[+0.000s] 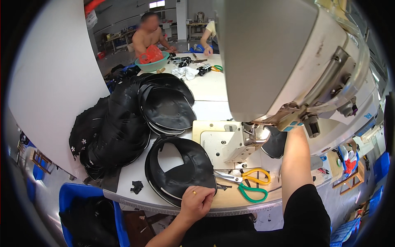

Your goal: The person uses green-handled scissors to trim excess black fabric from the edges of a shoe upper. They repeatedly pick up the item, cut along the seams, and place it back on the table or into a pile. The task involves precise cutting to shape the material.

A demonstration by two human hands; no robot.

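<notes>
My left hand, with a ring on one finger, is closed at the near rim of a curved black leather-like piece. That piece has a wide opening and lies left of the sewing machine. My right forearm reaches up past the machine's needle area. The machine head hides my right hand, so its fingers do not show. Next to that forearm, another black piece shows partly behind the machine. Scissors with one yellow and one green handle lie on the table, right of my left hand.
Stacked black pieces crowd the table's left side against a white panel. A blue bin with black material stands below the near left edge. Across the table, a person sits by a green basin; another person's arm shows.
</notes>
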